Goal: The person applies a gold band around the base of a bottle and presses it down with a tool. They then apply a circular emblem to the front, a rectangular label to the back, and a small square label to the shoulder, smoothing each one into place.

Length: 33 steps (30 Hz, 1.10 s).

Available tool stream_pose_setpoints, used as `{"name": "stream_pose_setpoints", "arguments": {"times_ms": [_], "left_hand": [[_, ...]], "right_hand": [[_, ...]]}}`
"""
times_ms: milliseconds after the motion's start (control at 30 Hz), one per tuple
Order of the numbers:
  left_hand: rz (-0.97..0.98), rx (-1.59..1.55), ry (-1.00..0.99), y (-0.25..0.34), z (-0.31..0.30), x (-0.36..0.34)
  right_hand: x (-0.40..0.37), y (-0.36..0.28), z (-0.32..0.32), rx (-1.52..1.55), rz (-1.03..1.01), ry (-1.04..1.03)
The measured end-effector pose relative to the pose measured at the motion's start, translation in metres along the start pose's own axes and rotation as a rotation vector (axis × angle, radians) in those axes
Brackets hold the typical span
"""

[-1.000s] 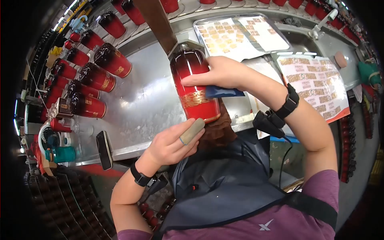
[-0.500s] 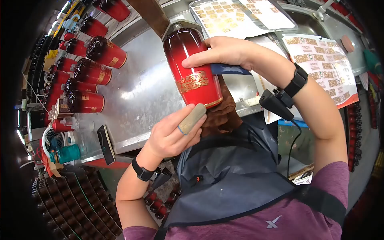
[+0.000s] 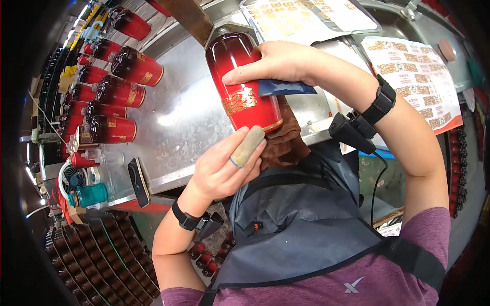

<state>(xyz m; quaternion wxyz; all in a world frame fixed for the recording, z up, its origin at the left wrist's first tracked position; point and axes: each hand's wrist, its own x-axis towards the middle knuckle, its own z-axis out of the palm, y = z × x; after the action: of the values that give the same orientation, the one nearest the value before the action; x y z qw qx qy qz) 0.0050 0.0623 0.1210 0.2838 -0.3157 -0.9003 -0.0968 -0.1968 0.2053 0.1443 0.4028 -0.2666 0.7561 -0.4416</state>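
Observation:
A glossy bottle [image 3: 239,76], dark at the neck and red below with a gold pattern, lies tilted over the metal table, its base toward me. My right hand [image 3: 278,66] is wrapped over its upper side, thumb on the front; a dark blue flat piece [image 3: 287,87] shows under that hand. At the base rim is my left hand [image 3: 227,163], its fingers bent and pressed to the bottle's bottom edge. One finger wears a tan cover [image 3: 248,147]. Brown cloth [image 3: 286,140] lies beneath the base.
Several red bottles [image 3: 120,92] stand at the left of the metal table [image 3: 178,112]. A phone [image 3: 138,182] and teal jar [image 3: 92,195] are near its left front edge. Sheets of gold decals [image 3: 291,20] lie at the back, with another decal sheet [image 3: 416,76] at the right.
The bottle has turned slightly, its gold pattern shifting left. My right thumb sits a little further left on it, and the blue piece shows more against the bottle.

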Motion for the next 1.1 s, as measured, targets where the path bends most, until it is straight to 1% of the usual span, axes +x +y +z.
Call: {"name": "stream_pose_setpoints", "arguments": {"times_ms": [67,167,233,267,400,533,600,667,800,833,967,1033,1067,1100], "left_hand": [[0.034,-0.001,-0.006,0.000,0.001,0.004],[0.069,0.018,-0.024,-0.003,0.001,0.005],[0.003,0.074,0.010,-0.003,-0.002,-0.007],[0.018,0.073,0.006,-0.004,-0.004,-0.012],[-0.049,0.093,-0.014,0.000,-0.008,-0.017],[-0.041,0.050,-0.023,0.002,-0.004,0.004],[-0.023,0.031,-0.022,0.005,0.002,0.012],[0.009,0.122,-0.048,0.006,0.007,0.018],[0.037,0.107,-0.029,0.000,0.005,-0.008],[-0.024,0.091,-0.036,0.004,0.001,-0.011],[-0.074,0.094,-0.055,0.010,-0.002,-0.023],[-0.092,0.085,-0.031,0.011,0.001,-0.024],[-0.105,0.069,-0.008,0.011,0.003,-0.024],[-0.112,0.025,-0.008,0.011,0.003,-0.025]], "right_hand": [[-0.002,-0.002,0.001,-0.031,0.013,0.019],[0.001,0.003,0.001,0.029,-0.014,-0.011],[0.004,0.008,0.003,0.029,-0.061,0.021],[0.004,0.009,0.003,0.033,-0.074,0.028],[0.000,-0.002,0.004,-0.126,-0.080,0.068],[-0.005,-0.009,0.005,-0.221,-0.117,0.106],[-0.007,-0.012,0.006,-0.330,-0.070,0.148],[-0.006,-0.009,0.006,-0.320,-0.078,0.157],[-0.006,-0.005,0.005,-0.283,-0.130,0.178],[-0.008,-0.006,0.005,-0.295,-0.105,0.181],[-0.002,-0.004,0.005,-0.290,-0.100,0.139],[-0.003,0.003,0.004,-0.170,-0.129,0.100],[-0.007,0.006,0.003,-0.179,-0.132,0.102],[-0.014,0.010,0.001,0.008,-0.154,0.042]]}}
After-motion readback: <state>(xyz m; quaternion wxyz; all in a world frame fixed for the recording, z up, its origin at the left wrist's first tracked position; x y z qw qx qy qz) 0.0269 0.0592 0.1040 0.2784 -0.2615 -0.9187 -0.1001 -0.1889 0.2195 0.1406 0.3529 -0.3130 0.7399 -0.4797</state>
